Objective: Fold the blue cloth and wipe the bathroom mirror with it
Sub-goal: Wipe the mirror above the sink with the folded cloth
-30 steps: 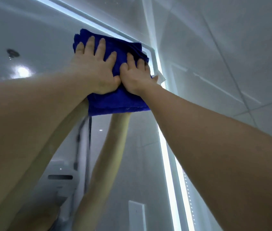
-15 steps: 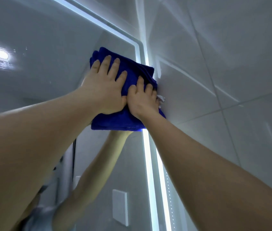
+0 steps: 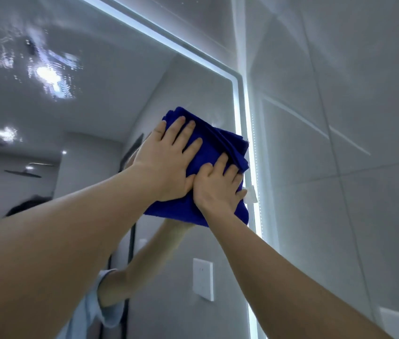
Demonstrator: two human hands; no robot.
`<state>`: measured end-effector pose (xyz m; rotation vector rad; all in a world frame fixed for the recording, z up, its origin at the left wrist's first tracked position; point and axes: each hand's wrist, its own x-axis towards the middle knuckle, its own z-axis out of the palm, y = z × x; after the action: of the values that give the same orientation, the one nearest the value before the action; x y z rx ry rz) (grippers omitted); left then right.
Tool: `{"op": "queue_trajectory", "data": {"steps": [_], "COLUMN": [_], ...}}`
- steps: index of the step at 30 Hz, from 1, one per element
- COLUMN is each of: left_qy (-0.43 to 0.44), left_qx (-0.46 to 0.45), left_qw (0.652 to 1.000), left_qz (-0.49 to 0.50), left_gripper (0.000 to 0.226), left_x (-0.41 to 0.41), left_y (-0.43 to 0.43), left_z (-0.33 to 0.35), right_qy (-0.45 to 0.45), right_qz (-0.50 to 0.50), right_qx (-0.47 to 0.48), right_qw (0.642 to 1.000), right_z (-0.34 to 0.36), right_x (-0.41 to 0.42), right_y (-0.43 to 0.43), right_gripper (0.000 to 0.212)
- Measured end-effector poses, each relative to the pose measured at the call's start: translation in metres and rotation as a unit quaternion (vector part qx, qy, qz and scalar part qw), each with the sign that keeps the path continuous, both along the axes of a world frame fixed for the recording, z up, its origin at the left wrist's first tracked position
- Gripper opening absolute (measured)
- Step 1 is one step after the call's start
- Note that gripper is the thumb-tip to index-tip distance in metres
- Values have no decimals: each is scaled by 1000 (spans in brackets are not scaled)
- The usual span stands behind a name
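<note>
cloth (image 3: 214, 146) under left hand (image 3: 165, 167), right hand (image 3: 218, 188)

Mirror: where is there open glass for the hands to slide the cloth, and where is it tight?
The mirror is open left of and above the blue cloth, up to the lit top strip, and below the cloth. It is tight on the right: the cloth's edge, under the right hand, reaches the lit side strip beside the tiled wall.

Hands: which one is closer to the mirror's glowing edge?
The right hand, low on the blue cloth, nearly at the glowing edge; the left hand presses higher, farther away.
</note>
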<state>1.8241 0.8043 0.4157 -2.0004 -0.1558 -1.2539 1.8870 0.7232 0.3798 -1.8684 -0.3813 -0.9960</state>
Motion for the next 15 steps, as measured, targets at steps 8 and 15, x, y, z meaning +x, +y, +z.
{"op": "queue_trajectory", "data": {"steps": [8, 15], "left_qy": [-20, -109], "left_qx": [-13, -62], "left_qw": [999, 992], "left_qz": [47, -24], "left_gripper": [75, 74], "left_x": [-62, -101], "left_y": [52, 101], "left_z": [-40, -101], "right_qy": [-6, -103], "right_qz": [42, 67], "right_qx": [-56, -149], "right_qw": [998, 981], "right_z": [-32, -74], "right_x": [-61, -101], "right_y": [49, 86], "right_gripper": [56, 57]}}
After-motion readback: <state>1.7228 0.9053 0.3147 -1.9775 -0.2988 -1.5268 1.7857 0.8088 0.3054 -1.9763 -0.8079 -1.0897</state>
